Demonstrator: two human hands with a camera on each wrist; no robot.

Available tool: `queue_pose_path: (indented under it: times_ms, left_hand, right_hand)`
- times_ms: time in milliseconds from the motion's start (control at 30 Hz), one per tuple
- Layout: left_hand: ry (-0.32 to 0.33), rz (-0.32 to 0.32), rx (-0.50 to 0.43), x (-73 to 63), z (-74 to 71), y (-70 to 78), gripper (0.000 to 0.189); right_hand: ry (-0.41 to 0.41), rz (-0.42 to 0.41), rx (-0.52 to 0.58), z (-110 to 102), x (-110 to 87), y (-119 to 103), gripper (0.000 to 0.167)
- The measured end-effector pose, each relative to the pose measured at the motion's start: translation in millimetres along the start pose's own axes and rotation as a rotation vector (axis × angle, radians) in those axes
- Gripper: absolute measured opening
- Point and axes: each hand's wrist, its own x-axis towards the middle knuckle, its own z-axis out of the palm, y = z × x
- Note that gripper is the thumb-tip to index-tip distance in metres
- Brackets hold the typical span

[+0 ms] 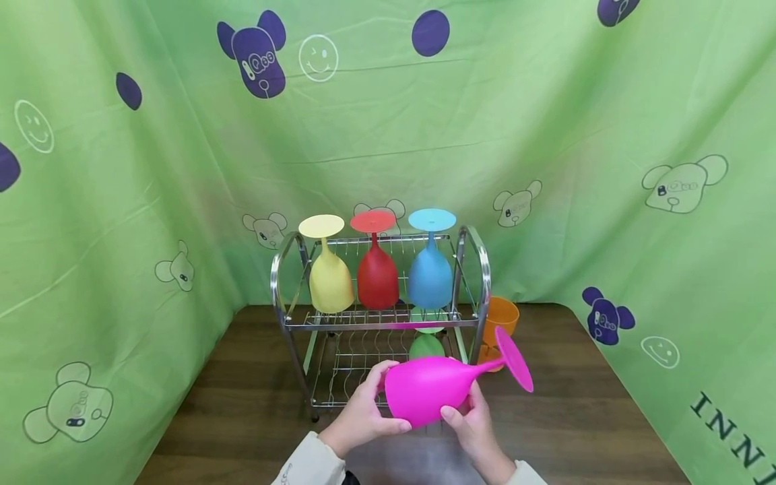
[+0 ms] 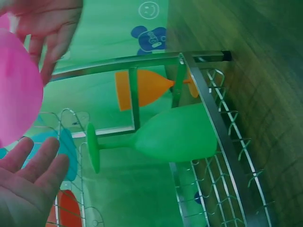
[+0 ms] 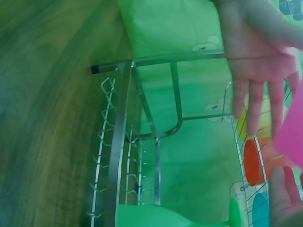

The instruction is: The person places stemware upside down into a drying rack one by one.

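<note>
A bright pink plastic goblet (image 1: 424, 391) is held on its side in front of the rack, its foot tilted up to the right. My left hand (image 1: 364, 419) grips the bowl at the rim end, thumb in front and fingers behind. Around the bowl near the stem, my right hand (image 1: 475, 431) holds it with the thumb in front. Upside down on the upper tier of the metal rack (image 1: 382, 326) stand a yellow goblet (image 1: 330, 286), a red goblet (image 1: 377, 279) and a blue goblet (image 1: 430, 277). On the lower tier a green goblet (image 2: 177, 135) is inverted too.
An orange goblet (image 1: 502, 316) stands upright on the wooden table (image 1: 582, 404), right of the rack. Wire loops line the lower tier (image 1: 351, 367) left of the green goblet. Green printed cloth (image 1: 376, 135) hangs behind and on both sides.
</note>
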Motion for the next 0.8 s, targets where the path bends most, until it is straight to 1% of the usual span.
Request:
queue_pose_path:
  times_ms: [100,200,367,533,667,800]
  left_hand:
    - [-0.017,-0.060,-0.002,0.1,1.6,-1.7,0.077]
    - [-0.021,-0.084,0.004,-0.1,1.8,-4.1,0.077]
    - [-0.014,-0.078,0.041,0.0,0.7,-7.9,0.078]
    - [-0.006,-0.063,0.063,0.3,-1.4,-8.0,0.077]
    - [0.004,-0.049,0.060,-0.2,-4.1,-7.0,0.076]
    - [0.001,-0.037,0.050,-0.9,-6.8,-7.8,0.076]
  right_hand:
    - [-0.009,-0.044,-0.030,3.2,3.4,-3.0,0.069]
    - [-0.014,-0.064,-0.067,4.6,4.8,-4.2,0.072]
    - [-0.028,-0.068,-0.082,4.2,5.8,-2.5,0.072]
    - [0.002,-0.094,-0.110,6.6,8.3,-0.7,0.072]
    - [0.025,-0.102,-0.115,9.4,10.3,1.5,0.073]
    - [0.036,-0.114,-0.092,10.9,10.1,5.6,0.073]
